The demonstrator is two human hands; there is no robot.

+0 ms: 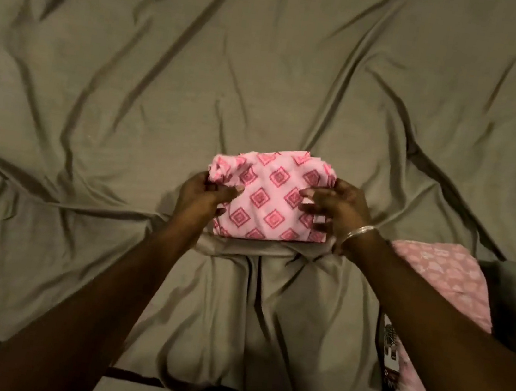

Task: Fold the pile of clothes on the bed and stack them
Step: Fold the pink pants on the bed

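Observation:
A folded pink cloth with red diamond print [269, 197] lies as a small thick bundle on the bed sheet [266, 80] near the front middle. My left hand [205, 198] grips its left edge, thumb on top and fingers curled under the bunched corner. My right hand [337, 210], with a silver bangle at the wrist, holds the right edge with its fingers curled over the stacked layers. A second pink garment with a pale print [446, 281] lies to the right, partly hidden by my right forearm.
The wrinkled olive-grey sheet covers the whole bed and stretches far beyond the bundle. A dark patterned item [388, 356] sits at the bed's front right edge under the pale pink garment. The bed's front edge [131, 378] runs along the bottom.

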